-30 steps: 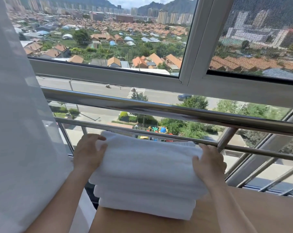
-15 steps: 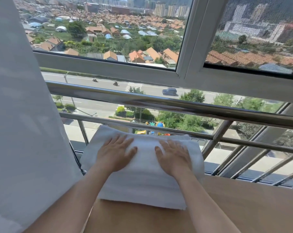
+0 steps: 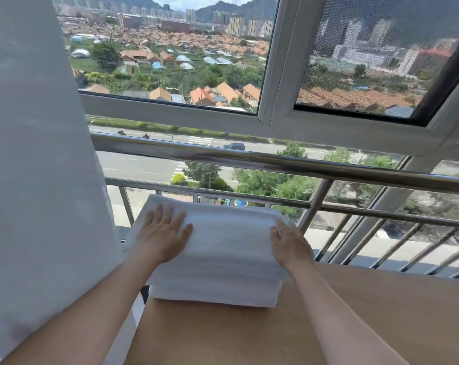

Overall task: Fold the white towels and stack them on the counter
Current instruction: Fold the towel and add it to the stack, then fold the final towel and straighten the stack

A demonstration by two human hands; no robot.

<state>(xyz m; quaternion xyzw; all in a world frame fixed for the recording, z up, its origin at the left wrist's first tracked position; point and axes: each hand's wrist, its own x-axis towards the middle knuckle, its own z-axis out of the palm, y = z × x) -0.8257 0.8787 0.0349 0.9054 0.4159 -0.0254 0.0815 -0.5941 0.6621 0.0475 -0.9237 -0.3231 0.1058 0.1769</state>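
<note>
Now your left hand (image 3: 162, 233) lies flat, fingers spread, atop the stack of folded white towels (image 3: 223, 262) at the counter's (image 3: 368, 312) far-left corner. Your right hand (image 3: 291, 239) rests open-fingered against its right edge. You seem to be squaring the stack; next, lift away gently.

The lone head-worn camera looked forward and down from close above the bench (image 3: 368, 312), facing the window (image 3: 273, 75) at 12 o'clock, with the curtain (image 3: 38, 154) at 9.

Tan wooden counter (image 3: 355, 312), stack of folded white towels (image 3: 223, 272) at its far-left corner
</note>
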